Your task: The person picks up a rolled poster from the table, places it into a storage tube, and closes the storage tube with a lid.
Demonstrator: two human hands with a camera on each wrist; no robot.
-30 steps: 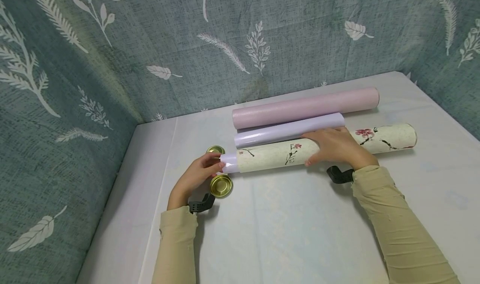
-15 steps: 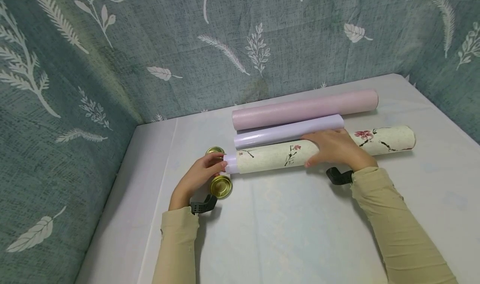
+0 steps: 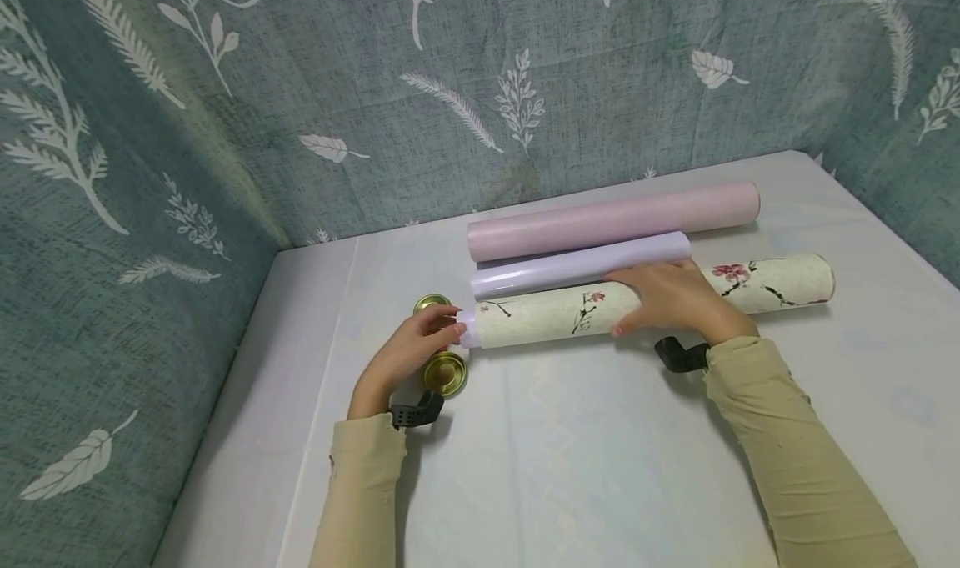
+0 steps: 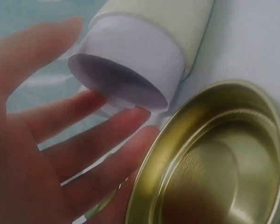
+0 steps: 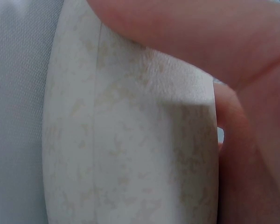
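Observation:
In the head view a cream tube (image 3: 551, 316) printed with plum blossoms lies across the table. My right hand (image 3: 666, 298) grips it near the middle, thumb on the near side; the right wrist view shows the thumb against its mottled wall. A short lavender tube end (image 3: 468, 329) pokes out of its left opening. At that end is my left hand (image 3: 411, 344), its extended fingertips at the hollow rim in the left wrist view, its thumb apart from it. Beside this hand lies a gold metal lid (image 3: 445, 374); a second gold lid (image 3: 432, 302) sits behind the fingers.
Behind the cream tube lie a glossy lavender roll (image 3: 581, 265) and, farther back, a longer pink roll (image 3: 615, 220). Both run nearly parallel to it. A leaf-patterned green cloth (image 3: 450, 168) rises along the back and sides of the white table (image 3: 600, 468).
My left hand has moved right, and the lavender tube has slid farther into the cream tube, so less of it sticks out. My right hand keeps its hold in place.

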